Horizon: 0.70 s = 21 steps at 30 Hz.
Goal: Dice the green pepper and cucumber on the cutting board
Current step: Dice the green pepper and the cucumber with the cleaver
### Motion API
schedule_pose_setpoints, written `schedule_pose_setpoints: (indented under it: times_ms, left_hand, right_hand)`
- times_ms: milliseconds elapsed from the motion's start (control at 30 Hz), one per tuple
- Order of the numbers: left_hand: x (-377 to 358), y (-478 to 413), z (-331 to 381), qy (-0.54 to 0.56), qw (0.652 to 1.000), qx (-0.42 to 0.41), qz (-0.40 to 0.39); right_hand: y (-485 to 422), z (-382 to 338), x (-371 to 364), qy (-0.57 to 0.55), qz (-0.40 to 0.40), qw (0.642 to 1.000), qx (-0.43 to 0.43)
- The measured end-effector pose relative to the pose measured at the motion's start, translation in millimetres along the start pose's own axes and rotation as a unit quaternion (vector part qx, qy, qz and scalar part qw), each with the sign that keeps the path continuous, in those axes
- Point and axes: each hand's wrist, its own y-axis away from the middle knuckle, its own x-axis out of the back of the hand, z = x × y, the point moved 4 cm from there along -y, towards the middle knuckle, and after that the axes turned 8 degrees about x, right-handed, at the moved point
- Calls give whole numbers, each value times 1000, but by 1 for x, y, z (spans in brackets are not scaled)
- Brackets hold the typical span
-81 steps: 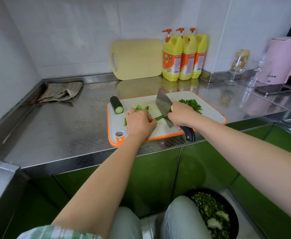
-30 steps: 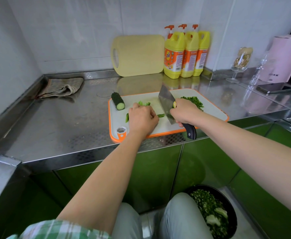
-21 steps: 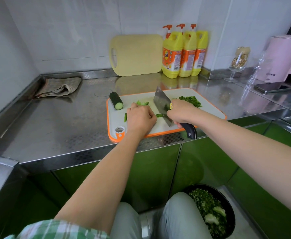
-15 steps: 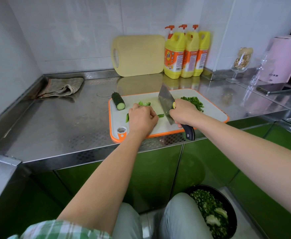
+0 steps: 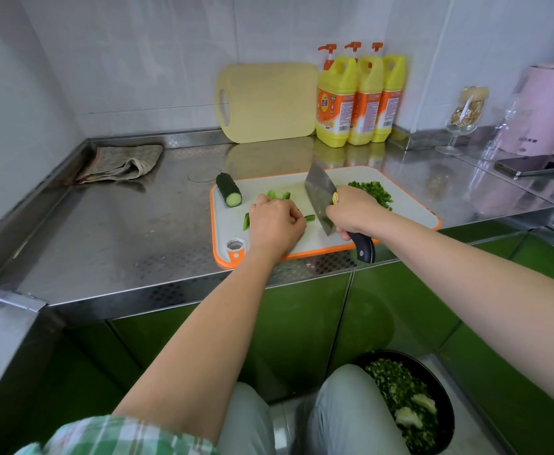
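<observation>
Nearest thing is a black bowl point(image 5: 443, 399) of chopped greens on the floor, below the right grip and beside the person's knees.

Up on the table point(image 5: 121, 224), the left grip point(image 5: 277, 224) is curled knuckles-forward over some green pepper strips point(image 5: 309, 218), pinning them to the cutting board point(image 5: 410, 211). A bit of green pokes out on either side of it. The right grip point(image 5: 354, 213) is wrapped tight round the handle of a knife point(image 5: 318, 195). The blade stands upright just right of the left grip, edge down at the board. Can't tell if it's actually through the pepper.

Just past the right grip there's a pile of diced pepper point(image 5: 370, 190). A few more pepper pieces point(image 5: 278, 194) sit right behind the left grip. The cucumber point(image 5: 229, 193) chunk lies uncut at the board's far corner, left of the left grip.

Further back: a crumpled cloth point(image 5: 121, 162) way off left, and a yellow board point(image 5: 269, 100) leaning on the wall with three soap bottles point(image 5: 357, 100) next to it. Far right of the right grip there's a stemmed glass point(image 5: 462, 116), a phone point(image 5: 531, 167) and a pink kettle point(image 5: 544, 110).
</observation>
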Motion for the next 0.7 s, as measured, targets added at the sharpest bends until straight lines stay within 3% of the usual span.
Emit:
schedule_pose_setpoints:
  times_ms: [133,367,600,700]
  left_hand:
    - [-1,-1,0,2,1000,4,-4]
    - [-1,-1,-1,13,1000,1,-3]
    - [0,-2,-2,25,1000,-4,4]
    - [-1,-2,-1,21,1000,-5,0]
  right_hand:
    - [3,3,4,-21,13,1000,11]
    - [3,0,1,11,-33,999,7]
    - [3,3,4,13,22,999,39]
    - [9,-1,6,0,0,999,36]
